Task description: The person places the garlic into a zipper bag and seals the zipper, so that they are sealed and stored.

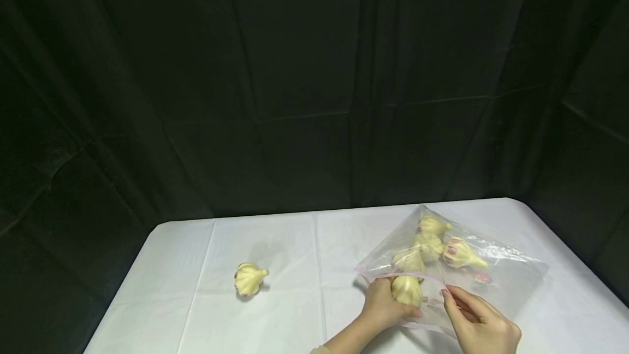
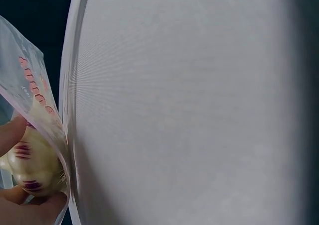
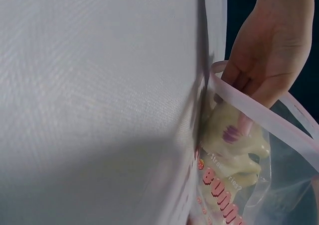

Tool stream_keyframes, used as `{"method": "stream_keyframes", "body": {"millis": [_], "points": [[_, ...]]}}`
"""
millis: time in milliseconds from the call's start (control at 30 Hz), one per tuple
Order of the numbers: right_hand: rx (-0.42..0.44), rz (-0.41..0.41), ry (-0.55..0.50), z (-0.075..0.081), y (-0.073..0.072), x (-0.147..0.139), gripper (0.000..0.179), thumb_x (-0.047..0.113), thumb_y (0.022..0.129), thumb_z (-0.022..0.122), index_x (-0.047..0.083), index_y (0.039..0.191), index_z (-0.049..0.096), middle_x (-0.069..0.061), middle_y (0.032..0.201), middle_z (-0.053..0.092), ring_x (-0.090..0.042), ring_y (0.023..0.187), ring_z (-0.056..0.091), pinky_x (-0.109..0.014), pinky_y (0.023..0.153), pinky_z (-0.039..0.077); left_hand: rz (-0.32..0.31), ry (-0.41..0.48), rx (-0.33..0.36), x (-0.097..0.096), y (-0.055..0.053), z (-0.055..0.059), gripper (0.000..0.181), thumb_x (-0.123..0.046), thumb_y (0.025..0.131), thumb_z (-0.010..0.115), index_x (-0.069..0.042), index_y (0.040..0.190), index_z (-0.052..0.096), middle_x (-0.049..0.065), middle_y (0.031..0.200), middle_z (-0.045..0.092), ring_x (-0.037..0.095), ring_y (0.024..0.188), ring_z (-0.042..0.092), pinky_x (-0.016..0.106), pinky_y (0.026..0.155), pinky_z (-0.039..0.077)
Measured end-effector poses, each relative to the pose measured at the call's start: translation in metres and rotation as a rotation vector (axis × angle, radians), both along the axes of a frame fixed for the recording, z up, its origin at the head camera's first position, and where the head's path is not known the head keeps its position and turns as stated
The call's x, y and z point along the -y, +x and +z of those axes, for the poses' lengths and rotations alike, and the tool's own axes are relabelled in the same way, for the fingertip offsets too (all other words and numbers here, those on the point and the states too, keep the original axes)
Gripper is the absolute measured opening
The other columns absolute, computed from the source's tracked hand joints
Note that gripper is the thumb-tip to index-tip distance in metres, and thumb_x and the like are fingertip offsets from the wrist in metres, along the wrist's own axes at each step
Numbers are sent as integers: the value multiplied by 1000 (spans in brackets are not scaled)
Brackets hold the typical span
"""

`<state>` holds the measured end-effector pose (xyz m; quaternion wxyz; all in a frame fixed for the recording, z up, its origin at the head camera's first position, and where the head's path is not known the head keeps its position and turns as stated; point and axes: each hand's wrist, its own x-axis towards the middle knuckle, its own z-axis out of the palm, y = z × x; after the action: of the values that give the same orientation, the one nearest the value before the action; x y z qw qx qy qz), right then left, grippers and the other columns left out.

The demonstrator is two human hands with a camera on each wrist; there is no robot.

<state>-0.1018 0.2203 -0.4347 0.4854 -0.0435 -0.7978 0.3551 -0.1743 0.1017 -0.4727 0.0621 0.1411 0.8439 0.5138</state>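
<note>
My left hand (image 1: 382, 306) grips a cream-coloured garlic bulb (image 1: 407, 291) with purple streaks, just inside the mouth of a clear plastic zip bag (image 1: 516, 272) with a pink-edged opening. Thumb and fingers wrap the bulb (image 2: 36, 168) in the left wrist view. With its thumb and fingertips, my right hand (image 1: 484, 325) pinches the bag's rim, holding the mouth apart. Deeper in the bag lie several more bulbs, one of them (image 1: 460, 253) showing pink streaks. The right wrist view shows the left hand (image 3: 269, 60) reaching past the pink rim (image 3: 259, 113), above red printed lettering.
Another garlic bulb (image 1: 249, 279) lies by itself on the left part of the white-covered table (image 1: 275, 324). Black cloth (image 1: 295, 97) hangs behind the table and along its sides. The bag lies over the table's right part.
</note>
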Motion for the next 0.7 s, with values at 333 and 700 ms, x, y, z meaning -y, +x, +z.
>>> {"method": "stream_keyframes", "body": {"millis": [333,700], "points": [[25,-13,-5,1,-1,1,13,-11,60,73,-7,71,68,-8,66,64,18,59,49,-3,51,42,-51,-73,-38,18,6,3,68,-21,52,82,-14,114,55,-1,111,57,20,104,51,36,90,41],[11,-13,6,-1,-3,1,12,-9,60,73,-7,70,68,-11,65,63,18,59,49,-3,51,41,-156,1,28,51,16,11,72,-19,57,80,-12,122,49,3,124,49,26,109,48,31,86,44]]}}
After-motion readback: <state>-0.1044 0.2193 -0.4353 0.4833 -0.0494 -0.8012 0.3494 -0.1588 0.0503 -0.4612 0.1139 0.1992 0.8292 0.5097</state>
